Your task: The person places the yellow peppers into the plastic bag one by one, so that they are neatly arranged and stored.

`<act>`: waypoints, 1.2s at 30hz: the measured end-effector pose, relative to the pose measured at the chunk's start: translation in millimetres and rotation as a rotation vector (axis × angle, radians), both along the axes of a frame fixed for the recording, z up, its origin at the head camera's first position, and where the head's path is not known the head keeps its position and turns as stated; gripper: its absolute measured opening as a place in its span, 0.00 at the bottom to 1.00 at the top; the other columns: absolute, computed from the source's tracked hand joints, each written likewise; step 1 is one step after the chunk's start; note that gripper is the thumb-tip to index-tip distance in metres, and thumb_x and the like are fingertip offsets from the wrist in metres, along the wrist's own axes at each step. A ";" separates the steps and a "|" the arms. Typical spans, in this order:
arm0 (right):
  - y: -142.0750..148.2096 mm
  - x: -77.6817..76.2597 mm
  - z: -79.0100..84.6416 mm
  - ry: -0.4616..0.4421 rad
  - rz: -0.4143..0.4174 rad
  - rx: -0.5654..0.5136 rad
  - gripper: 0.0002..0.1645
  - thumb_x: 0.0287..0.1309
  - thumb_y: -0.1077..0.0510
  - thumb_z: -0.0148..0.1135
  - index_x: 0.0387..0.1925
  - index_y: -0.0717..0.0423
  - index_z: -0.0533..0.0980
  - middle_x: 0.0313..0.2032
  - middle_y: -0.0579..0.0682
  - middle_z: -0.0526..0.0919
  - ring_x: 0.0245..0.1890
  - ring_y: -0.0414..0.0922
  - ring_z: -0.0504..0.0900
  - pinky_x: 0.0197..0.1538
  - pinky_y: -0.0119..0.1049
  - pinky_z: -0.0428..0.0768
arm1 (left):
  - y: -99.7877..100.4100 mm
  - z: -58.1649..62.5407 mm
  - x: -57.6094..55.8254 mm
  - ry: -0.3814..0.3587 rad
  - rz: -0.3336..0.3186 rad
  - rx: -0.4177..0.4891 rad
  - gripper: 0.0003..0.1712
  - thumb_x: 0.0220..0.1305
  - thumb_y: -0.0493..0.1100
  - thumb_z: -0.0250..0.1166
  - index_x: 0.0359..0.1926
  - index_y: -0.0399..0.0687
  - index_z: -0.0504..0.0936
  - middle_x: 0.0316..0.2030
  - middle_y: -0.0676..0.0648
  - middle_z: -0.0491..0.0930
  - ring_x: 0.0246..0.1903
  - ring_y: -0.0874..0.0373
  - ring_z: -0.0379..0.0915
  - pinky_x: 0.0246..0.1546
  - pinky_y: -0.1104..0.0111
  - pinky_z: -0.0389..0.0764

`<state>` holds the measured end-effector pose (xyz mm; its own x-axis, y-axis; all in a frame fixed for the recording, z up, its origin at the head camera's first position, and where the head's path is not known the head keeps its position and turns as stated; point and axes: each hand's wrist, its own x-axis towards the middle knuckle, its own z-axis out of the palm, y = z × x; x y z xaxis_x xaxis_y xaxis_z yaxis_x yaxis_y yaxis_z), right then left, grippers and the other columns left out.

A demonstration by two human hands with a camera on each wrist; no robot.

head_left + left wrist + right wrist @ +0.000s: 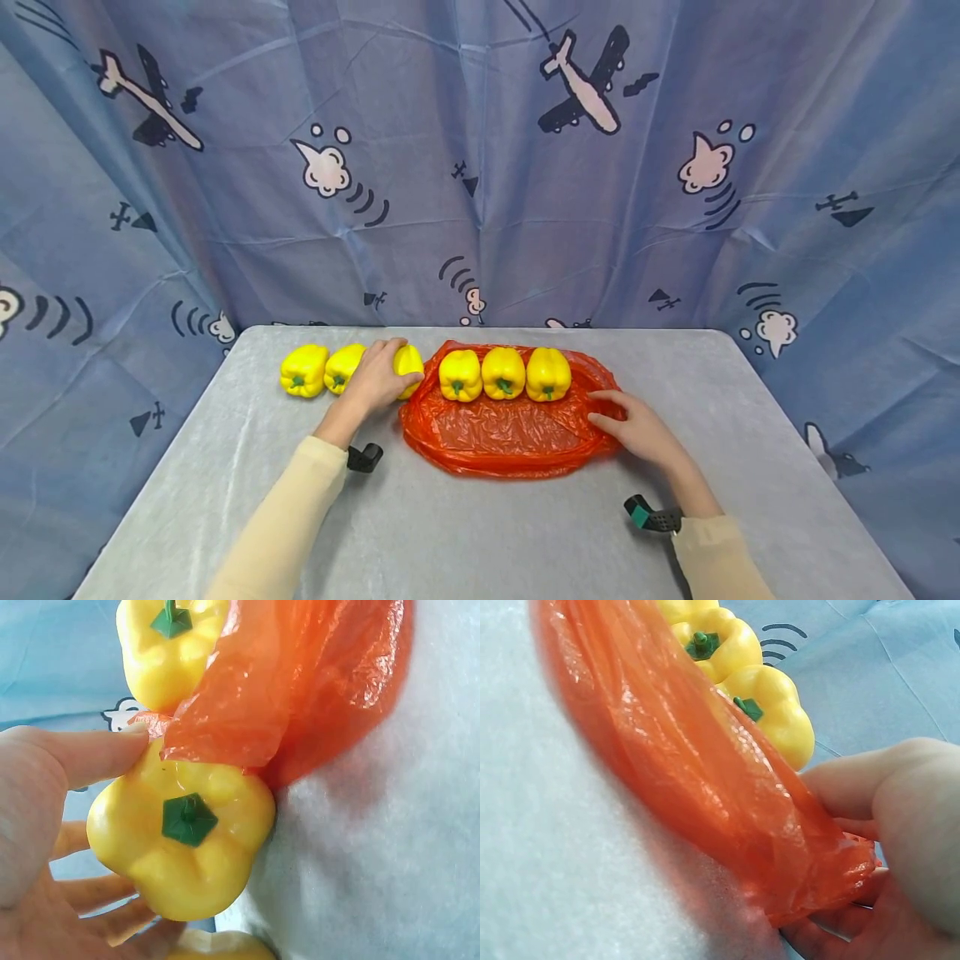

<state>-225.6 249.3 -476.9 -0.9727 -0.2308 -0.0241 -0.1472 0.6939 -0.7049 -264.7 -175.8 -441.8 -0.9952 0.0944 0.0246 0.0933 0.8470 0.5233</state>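
Note:
My left hand grips a yellow bell pepper at the left edge of a red plastic bag. In the left wrist view, the thumb is at one side of this pepper and the fingers are behind it; a flap of the bag overlaps its side. Three more yellow bell peppers stand in a row along the bag's far half, stems facing me. At the bag's right end, my right hand holds the gathered rim between thumb and fingers.
Left of my left hand, two yellow bell peppers stand on the grey-white table, one partly hidden by the hand. A blue curtain printed with aeroplanes hangs behind the table and along its sides.

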 end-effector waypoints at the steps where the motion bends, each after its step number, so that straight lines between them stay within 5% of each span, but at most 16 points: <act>1: -0.3 0.1 0.2 0.001 0.000 -0.002 0.28 0.69 0.50 0.63 0.64 0.60 0.75 0.67 0.68 0.71 0.68 0.68 0.65 0.68 0.70 0.59 | 0.3 -0.1 -0.6 0.000 -0.002 -0.002 0.42 0.65 0.53 0.71 0.72 0.40 0.67 0.65 0.32 0.69 0.64 0.38 0.65 0.65 0.45 0.68; 11: 2.9 0.3 -1.5 0.003 -0.004 0.001 0.27 0.69 0.50 0.63 0.64 0.59 0.75 0.66 0.68 0.71 0.68 0.68 0.65 0.68 0.70 0.60 | 5.1 0.6 -0.9 -0.030 0.005 -0.007 0.41 0.66 0.52 0.69 0.73 0.42 0.66 0.68 0.36 0.67 0.67 0.39 0.62 0.68 0.46 0.66; 22: 1.1 -0.9 -0.1 -0.017 -0.008 0.009 0.28 0.69 0.49 0.62 0.64 0.58 0.75 0.67 0.67 0.70 0.68 0.68 0.64 0.68 0.70 0.61 | 3.1 0.9 1.3 0.038 -0.003 0.013 0.40 0.62 0.51 0.70 0.72 0.42 0.69 0.67 0.36 0.69 0.65 0.39 0.64 0.66 0.47 0.68; 36: 0.3 0.0 0.6 -0.003 -0.003 -0.012 0.27 0.70 0.51 0.62 0.64 0.60 0.75 0.66 0.68 0.72 0.68 0.68 0.65 0.68 0.69 0.60 | 4.5 27.9 14.0 0.151 -0.008 0.035 0.40 0.61 0.53 0.69 0.71 0.44 0.71 0.66 0.38 0.70 0.60 0.40 0.67 0.58 0.48 0.73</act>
<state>-225.7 249.6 -476.3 -0.9733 -0.2284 -0.0243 -0.1430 0.6856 -0.7138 -250.7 -171.3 -413.9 -0.9792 0.0986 0.1774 0.1797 0.8277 0.5317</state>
